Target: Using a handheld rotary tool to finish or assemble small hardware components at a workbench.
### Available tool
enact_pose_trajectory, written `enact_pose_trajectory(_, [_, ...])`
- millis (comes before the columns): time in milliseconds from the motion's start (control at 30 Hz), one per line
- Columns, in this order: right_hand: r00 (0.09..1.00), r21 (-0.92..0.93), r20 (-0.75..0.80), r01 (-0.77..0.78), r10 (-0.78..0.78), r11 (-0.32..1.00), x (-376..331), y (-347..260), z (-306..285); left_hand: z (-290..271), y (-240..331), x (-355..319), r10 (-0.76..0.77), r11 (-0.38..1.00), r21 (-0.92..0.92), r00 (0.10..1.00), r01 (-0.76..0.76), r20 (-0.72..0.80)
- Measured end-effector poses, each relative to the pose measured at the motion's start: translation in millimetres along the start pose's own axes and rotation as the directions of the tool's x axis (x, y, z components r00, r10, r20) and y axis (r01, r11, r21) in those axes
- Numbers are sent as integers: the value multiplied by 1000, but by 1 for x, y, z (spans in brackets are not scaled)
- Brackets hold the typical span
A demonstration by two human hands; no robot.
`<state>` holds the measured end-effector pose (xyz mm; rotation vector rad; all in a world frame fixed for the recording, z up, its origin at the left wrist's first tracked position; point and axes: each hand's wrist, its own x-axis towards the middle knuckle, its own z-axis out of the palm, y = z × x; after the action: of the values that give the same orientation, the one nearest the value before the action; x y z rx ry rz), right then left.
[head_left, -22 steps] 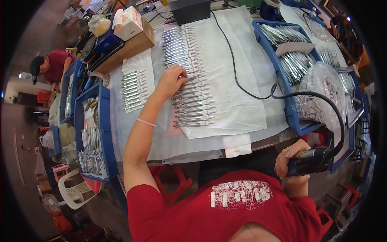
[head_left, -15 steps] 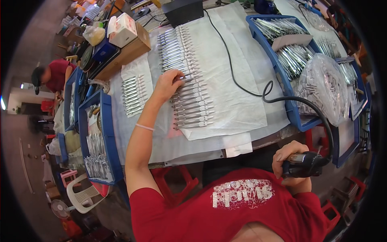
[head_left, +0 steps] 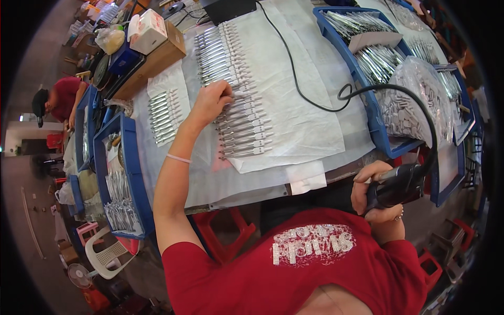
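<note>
Head view: at work along the bench (head_left: 346, 171)

Beside a short row of metal rods (head_left: 165, 116), holding left hand (head_left: 212, 102) bunched over the longer row (head_left: 244, 130); cannot tell if pinching a rod. Farther right, with right hand (head_left: 361, 189), gripping a black corded device (head_left: 395, 185).

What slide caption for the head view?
Left hand at a row of metal rods on a white sheet, right hand gripping a corded black tool.

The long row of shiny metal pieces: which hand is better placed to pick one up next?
Probably the left hand: it is at the row of metal pieces. The right hand is away from them, wrapped around a black corded device, so it looks busy.
</note>
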<state>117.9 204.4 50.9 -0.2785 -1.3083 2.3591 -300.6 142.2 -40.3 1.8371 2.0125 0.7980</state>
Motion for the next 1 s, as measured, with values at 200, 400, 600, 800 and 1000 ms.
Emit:
enact_pose_trajectory(200, [984, -82, -131, 110, -121, 990, 1, 16, 2, -2, 77, -49, -377, 769, -621, 891, 149, -254])
enact_pose_trajectory(400, [976, -357, -121, -212, 179, 910, -3, 34, -2, 72, 187, -155, -461, 25, -933, 833, 358, 307])
enact_pose_trajectory(600, [933, -390, -244, -343, 263, 855, -9, 55, 0, 141, 222, -169, -294, -251, -845, 794, 472, 531])
enact_pose_trajectory(800, [897, -421, -292, -433, 333, 797, -14, 68, -1, 173, 218, -166, -311, -578, -728, 726, 368, 613])
enact_pose_trajectory(1000, [894, -551, -297, -447, 336, 705, -9, 75, -3, 186, 216, -165, -250, -799, -570, 757, 191, 604])
